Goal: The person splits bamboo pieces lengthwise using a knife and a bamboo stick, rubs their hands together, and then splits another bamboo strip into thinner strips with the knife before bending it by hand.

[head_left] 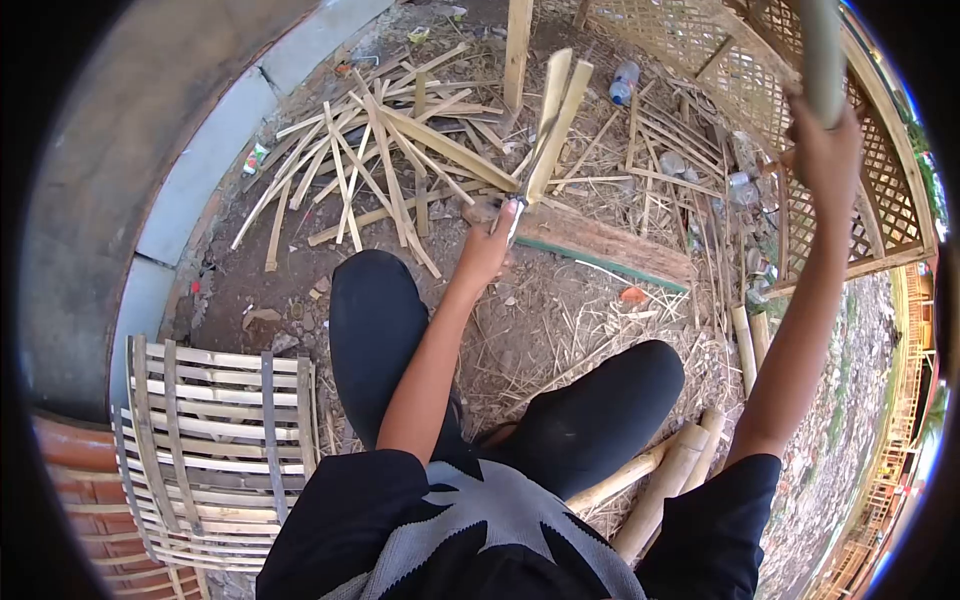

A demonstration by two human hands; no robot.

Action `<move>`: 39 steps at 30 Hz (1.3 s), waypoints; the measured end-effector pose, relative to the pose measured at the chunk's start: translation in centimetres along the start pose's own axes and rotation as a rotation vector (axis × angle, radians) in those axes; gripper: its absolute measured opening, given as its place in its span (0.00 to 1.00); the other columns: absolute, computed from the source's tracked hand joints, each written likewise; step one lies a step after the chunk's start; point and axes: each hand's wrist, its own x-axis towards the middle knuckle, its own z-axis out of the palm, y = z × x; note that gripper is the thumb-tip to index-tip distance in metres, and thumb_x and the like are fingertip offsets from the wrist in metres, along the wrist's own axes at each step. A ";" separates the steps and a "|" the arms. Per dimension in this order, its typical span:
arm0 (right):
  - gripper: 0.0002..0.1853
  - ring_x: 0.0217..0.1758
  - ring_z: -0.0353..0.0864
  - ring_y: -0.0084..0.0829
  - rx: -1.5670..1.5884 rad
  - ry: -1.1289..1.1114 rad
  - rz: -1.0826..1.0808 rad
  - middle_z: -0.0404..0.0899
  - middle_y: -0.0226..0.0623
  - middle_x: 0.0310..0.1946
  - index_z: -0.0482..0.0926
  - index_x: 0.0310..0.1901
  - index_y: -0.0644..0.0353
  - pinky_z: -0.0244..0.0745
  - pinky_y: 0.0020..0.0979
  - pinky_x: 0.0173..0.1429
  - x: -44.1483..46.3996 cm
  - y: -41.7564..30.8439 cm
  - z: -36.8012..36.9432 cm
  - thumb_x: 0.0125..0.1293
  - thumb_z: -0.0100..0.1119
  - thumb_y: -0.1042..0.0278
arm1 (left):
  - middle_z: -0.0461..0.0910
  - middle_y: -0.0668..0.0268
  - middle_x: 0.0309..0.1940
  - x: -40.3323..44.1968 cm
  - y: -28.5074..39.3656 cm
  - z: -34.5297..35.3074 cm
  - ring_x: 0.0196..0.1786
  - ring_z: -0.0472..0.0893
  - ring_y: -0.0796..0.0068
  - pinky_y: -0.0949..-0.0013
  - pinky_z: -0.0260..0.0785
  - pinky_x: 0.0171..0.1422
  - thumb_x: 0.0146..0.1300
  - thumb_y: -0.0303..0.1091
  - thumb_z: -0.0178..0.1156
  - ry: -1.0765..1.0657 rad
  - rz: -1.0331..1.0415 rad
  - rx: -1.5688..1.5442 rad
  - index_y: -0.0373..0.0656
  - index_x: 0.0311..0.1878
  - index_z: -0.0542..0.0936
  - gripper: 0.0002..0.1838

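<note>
Split bamboo (562, 125) is just beyond the left hand (484, 256), its two halves parted at the top, well apart from the right hand (828, 155). Knife (513, 215) sits at the split. Left fingers are wrapped round its handle, thumb along it. Right hand is raised high on the person's right, fist closed round the lower end of a thick stick (822, 60). From here I can't tell whether the bamboo's foot touches the board (610, 245) on the ground beside it. Loose strips (440, 145) are heaped left of the bamboo. Plastic bottle (624, 82) beyond, to its right. Slatted panel (268, 430) by the person's left side, poles (662, 490) by the right leg.
</note>
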 end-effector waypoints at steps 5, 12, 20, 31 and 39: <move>0.17 0.29 0.83 0.24 0.575 0.271 -0.084 0.82 0.34 0.25 0.83 0.37 0.65 0.75 0.25 0.36 -1.9 -1.3 3.9 0.58 0.75 0.59 | 0.62 0.76 0.16 -0.3 1.2 0.0 0.14 0.61 0.84 0.74 0.51 0.16 0.70 0.68 0.53 0.002 -0.017 -0.075 0.46 0.24 0.68 0.33; 0.23 0.43 0.86 0.59 -0.284 -0.464 -0.056 0.84 0.63 0.36 0.79 0.49 0.70 0.80 0.53 0.47 -10.0 10.7 12.4 0.55 0.69 0.63 | 0.62 0.74 0.17 2.3 0.1 0.0 0.16 0.65 0.82 0.73 0.55 0.19 0.70 0.65 0.56 -0.093 0.064 0.170 0.42 0.72 0.70 0.40; 0.18 0.25 0.80 0.20 0.218 0.049 0.101 0.81 0.33 0.24 0.82 0.40 0.64 0.72 0.24 0.28 -1.2 0.5 0.5 0.59 0.72 0.56 | 0.64 0.75 0.17 3.1 -2.0 0.9 0.15 0.65 0.83 0.74 0.52 0.17 0.69 0.66 0.57 -0.056 -0.047 0.142 0.41 0.37 0.78 0.31; 0.26 0.45 0.83 0.62 -0.348 -0.536 0.009 0.84 0.61 0.40 0.75 0.52 0.64 0.78 0.54 0.49 -10.8 14.9 11.1 0.54 0.68 0.60 | 0.74 0.65 0.16 2.6 -2.4 1.0 0.20 0.76 0.71 0.63 0.69 0.28 0.67 0.72 0.53 0.024 0.050 0.360 0.37 0.24 0.79 0.40; 0.18 0.31 0.84 0.25 0.230 0.013 0.068 0.82 0.37 0.27 0.79 0.45 0.67 0.75 0.30 0.34 -3.9 7.0 5.2 0.60 0.69 0.63 | 0.70 0.70 0.16 3.3 -3.6 -0.6 0.19 0.75 0.76 0.68 0.67 0.22 0.67 0.69 0.55 0.040 -0.102 0.172 0.40 0.24 0.76 0.36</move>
